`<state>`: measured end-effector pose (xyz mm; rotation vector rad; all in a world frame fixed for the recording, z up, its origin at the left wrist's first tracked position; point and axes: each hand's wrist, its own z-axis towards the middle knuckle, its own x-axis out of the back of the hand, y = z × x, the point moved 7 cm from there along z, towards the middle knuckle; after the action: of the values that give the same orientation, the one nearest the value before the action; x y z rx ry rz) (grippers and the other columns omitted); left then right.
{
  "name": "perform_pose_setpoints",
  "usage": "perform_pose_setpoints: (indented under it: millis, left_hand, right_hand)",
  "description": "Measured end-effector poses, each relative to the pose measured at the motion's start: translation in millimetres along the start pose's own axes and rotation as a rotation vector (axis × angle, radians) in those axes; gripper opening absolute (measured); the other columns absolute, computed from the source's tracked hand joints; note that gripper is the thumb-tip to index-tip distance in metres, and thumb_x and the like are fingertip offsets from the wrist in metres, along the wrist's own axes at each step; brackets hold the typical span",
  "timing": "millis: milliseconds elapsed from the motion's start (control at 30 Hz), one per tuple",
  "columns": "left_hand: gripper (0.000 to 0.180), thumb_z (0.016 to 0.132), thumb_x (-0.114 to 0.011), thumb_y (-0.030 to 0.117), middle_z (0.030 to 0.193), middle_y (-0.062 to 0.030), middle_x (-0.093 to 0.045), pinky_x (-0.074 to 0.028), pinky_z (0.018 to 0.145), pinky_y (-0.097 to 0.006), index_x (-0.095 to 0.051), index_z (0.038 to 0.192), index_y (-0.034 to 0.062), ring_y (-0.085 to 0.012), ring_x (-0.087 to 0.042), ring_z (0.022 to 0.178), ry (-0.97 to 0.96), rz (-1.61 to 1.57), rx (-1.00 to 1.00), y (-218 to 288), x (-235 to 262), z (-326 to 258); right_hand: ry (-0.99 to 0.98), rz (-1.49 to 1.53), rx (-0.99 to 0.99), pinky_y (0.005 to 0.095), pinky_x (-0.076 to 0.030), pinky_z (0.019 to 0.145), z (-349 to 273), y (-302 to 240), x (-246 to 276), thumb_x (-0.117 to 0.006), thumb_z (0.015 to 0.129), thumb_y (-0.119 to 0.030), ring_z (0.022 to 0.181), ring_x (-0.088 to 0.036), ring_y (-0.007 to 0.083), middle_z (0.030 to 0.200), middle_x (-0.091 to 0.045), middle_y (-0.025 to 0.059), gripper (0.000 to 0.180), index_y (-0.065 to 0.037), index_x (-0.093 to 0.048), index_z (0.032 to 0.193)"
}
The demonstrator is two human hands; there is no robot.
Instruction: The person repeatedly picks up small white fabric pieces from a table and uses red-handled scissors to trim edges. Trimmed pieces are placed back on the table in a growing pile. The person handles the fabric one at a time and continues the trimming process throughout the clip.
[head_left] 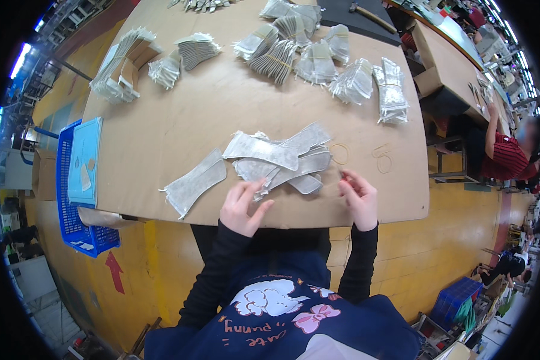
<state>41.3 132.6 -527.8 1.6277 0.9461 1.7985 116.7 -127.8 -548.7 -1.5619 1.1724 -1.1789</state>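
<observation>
- Presently the left hand (241,208) has its fingers pinched on the near end of a loose heap of silvery-grey, sole-shaped fabric pieces (280,159) lying near the front edge of the brown cardboard-covered counter (162,129).
- The right hand (360,198), fingers curled, grips a small thin object too small to tell.
- Banded bundles of like pieces (294,51) line the far edge.

insole pieces (276,157): silvery grey, perhaps glittery | table (162,129): tan | crate (72,222): blue
</observation>
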Motion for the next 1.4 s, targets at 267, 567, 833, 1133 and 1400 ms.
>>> perform_pose_setpoints:
  millis: [267,567,833,1133,1400]
  left_hand:
    - [0.067,0.067,-0.071,0.02,0.126,-0.0114,-0.048,-0.026,0.105,-0.048,-0.048,0.129,0.0098,-0.0293,-0.042,0.123,-0.117,0.332,-0.332,11.3,-15.9,64.0]
    - [0.051,0.062,-0.074,0.011,0.101,-0.0111,-0.056,-0.032,0.1,-0.049,-0.062,0.112,0.011,-0.0269,-0.054,0.101,-0.02,0.195,-0.384,25.8,10.5,82.4]
    - [0.054,0.094,-0.05,0.039,0.101,-0.0039,-0.055,-0.044,0.086,-0.037,-0.041,0.132,0.003,-0.0185,-0.056,0.089,0.058,-1.202,-0.253,10.3,60.1,86.2]
    - [0.049,0.098,-0.041,0.035,0.102,-0.0084,-0.055,-0.045,0.084,-0.039,-0.035,0.134,0.0021,-0.0232,-0.054,0.089,-0.015,-1.691,0.195,-3.4,15.2,68.0]
    - [0.05,0.098,-0.039,0.035,0.105,-0.0097,-0.053,-0.045,0.085,-0.037,-0.033,0.135,0.0017,-0.0213,-0.053,0.088,0.013,-1.593,0.204,-1.3,29.9,63.6]
  right_hand:
    - [0.467,-0.75,0.291,0.0335,-0.049,0.065,-4.5,-0.9,36.8,-0.068,0.081,-0.02,0.072,-0.061,0.0224,0.084,-0.06,0.0072,0.029,-0.012,-0.063,0.108]
    - [0.498,-0.722,0.302,0.0308,-0.048,0.059,0.5,-10.9,42.4,-0.067,0.08,-0.022,0.065,-0.06,0.0198,0.076,-0.059,0.0055,0.028,-0.011,-0.063,0.106]
    - [0.486,-0.731,0.279,0.0317,-0.047,0.059,2.6,-2.9,42.5,-0.067,0.081,-0.022,0.064,-0.058,0.0207,0.073,-0.058,0.0062,0.029,-0.01,-0.062,0.107]
    - [0.411,-0.677,0.211,0.0317,-0.049,0.068,5.3,2.6,35.2,-0.067,0.081,-0.02,0.074,-0.062,0.0209,0.085,-0.064,0.0109,0.034,-0.006,-0.061,0.112]
    - [0.476,-0.783,0.281,0.0295,-0.05,0.065,2.1,-8.5,31.8,-0.066,0.081,-0.022,0.071,-0.062,0.017,0.088,-0.065,0.005,0.031,-0.011,-0.063,0.11]
